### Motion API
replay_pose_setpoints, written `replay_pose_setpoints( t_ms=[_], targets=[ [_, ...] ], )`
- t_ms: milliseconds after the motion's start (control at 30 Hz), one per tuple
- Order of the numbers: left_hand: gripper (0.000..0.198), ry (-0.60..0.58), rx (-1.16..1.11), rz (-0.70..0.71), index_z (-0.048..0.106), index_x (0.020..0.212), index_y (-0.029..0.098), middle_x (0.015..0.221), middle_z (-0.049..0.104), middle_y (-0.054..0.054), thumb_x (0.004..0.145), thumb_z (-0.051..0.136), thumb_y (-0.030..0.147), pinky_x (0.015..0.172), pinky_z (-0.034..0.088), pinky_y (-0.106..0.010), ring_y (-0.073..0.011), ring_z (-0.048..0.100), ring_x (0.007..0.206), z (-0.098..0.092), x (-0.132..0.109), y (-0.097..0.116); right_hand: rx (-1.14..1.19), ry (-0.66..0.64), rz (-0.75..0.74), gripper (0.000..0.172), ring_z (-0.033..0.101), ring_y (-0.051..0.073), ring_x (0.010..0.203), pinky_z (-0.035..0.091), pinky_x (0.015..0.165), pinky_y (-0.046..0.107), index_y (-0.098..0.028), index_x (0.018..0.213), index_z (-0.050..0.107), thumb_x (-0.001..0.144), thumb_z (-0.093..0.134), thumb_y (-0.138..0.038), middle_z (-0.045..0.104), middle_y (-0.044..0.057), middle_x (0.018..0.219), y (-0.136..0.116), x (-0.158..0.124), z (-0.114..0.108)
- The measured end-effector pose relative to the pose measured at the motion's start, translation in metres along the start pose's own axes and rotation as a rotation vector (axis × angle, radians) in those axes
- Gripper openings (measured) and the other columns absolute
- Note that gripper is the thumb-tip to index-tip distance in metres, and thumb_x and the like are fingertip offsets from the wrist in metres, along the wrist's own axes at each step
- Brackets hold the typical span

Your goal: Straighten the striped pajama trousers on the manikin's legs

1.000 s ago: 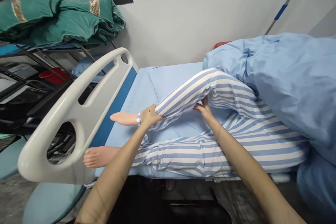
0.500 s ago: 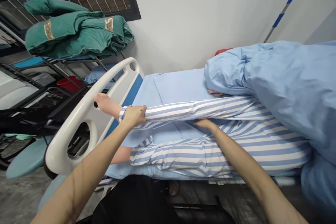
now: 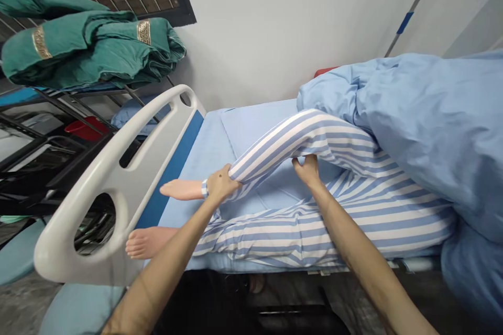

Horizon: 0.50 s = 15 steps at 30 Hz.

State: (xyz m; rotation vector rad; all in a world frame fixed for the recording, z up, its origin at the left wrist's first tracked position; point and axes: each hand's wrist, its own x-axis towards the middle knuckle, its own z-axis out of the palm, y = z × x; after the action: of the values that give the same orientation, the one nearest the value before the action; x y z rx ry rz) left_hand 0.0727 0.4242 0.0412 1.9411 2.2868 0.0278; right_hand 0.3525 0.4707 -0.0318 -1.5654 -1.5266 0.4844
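A figure in blue-and-white striped trousers lies on the bed, its feet bare and smooth; I cannot tell if it is a manikin. The far leg (image 3: 298, 136) is bent, with its knee raised off the sheet. My left hand (image 3: 223, 183) is closed round this leg's ankle, over the trouser cuff. Under the knee, my right hand (image 3: 308, 169) grips the leg from below, some fingers hidden behind the cloth. The near leg (image 3: 271, 233) lies straight on the mattress, its foot (image 3: 147, 242) showing beside my left forearm.
A white footboard (image 3: 137, 188) stands at the bed's left end. A blue quilt (image 3: 428, 110) is bunched over the upper body at right. Green folded clothing (image 3: 94, 49) lies on a metal rack at upper left. A wall (image 3: 251, 26) runs behind the bed.
The far leg has gone from nearly straight to bent: its knee rose and its foot came right, off the footboard. My left hand moved right with the ankle. The view shifted slightly.
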Motion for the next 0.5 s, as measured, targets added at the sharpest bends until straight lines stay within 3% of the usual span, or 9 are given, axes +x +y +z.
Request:
replay_pose_setpoints(
  t_ms=[100,167,233,367,500],
  targets=[
    [0.046,0.019,-0.152,0.002,0.056,0.107,0.027,0.098,0.07,-0.003,0.065,0.063,0.043,0.073,0.044,-0.03,-0.0253,0.065,0.092,0.021,-0.001,0.043,-0.04,0.229,-0.021,0.054,0.043,0.033,0.127,0.042,0.103,0.05,-0.008,0.127,0.046,0.077,0.05,-0.025,0.044,0.024,0.134,0.002,0.002,-0.008],
    [0.046,0.029,-0.228,-0.009,0.056,0.107,0.026,0.098,0.07,-0.003,0.065,0.064,0.043,0.072,0.044,-0.029,-0.0249,0.065,0.092,0.034,-0.001,0.066,-0.064,0.261,-0.069,0.063,0.033,0.032,0.136,0.039,0.106,0.051,-0.009,0.137,0.033,0.077,0.048,-0.023,0.03,0.024,0.144,0.003,0.002,-0.01],
    [0.047,0.023,-0.274,-0.015,0.055,0.108,0.026,0.099,0.07,-0.003,0.065,0.064,0.042,0.072,0.044,-0.029,-0.0243,0.065,0.092,0.045,-0.001,0.078,-0.101,0.245,-0.097,0.068,0.023,0.033,0.14,0.033,0.11,0.054,-0.01,0.14,0.027,0.077,0.047,-0.02,0.025,0.023,0.147,0.004,0.002,-0.009],
    [0.046,-0.028,-0.292,0.013,0.054,0.107,0.026,0.096,0.07,-0.002,0.064,0.065,0.04,0.07,0.044,-0.028,-0.0233,0.065,0.09,0.052,-0.002,0.071,-0.15,0.2,-0.1,0.067,0.026,0.034,0.138,0.03,0.111,0.055,-0.009,0.139,0.027,0.076,0.046,-0.019,0.032,0.023,0.14,0.006,0.0,-0.005],
    [0.046,-0.009,-0.214,0.03,0.056,0.108,0.026,0.098,0.07,-0.003,0.064,0.064,0.039,0.072,0.045,-0.029,-0.0251,0.065,0.093,0.033,-0.001,0.046,-0.164,0.191,-0.11,0.06,0.04,0.033,0.127,0.034,0.107,0.054,-0.008,0.134,0.034,0.077,0.046,-0.019,0.045,0.022,0.129,0.01,0.0,-0.005]
  ],
)
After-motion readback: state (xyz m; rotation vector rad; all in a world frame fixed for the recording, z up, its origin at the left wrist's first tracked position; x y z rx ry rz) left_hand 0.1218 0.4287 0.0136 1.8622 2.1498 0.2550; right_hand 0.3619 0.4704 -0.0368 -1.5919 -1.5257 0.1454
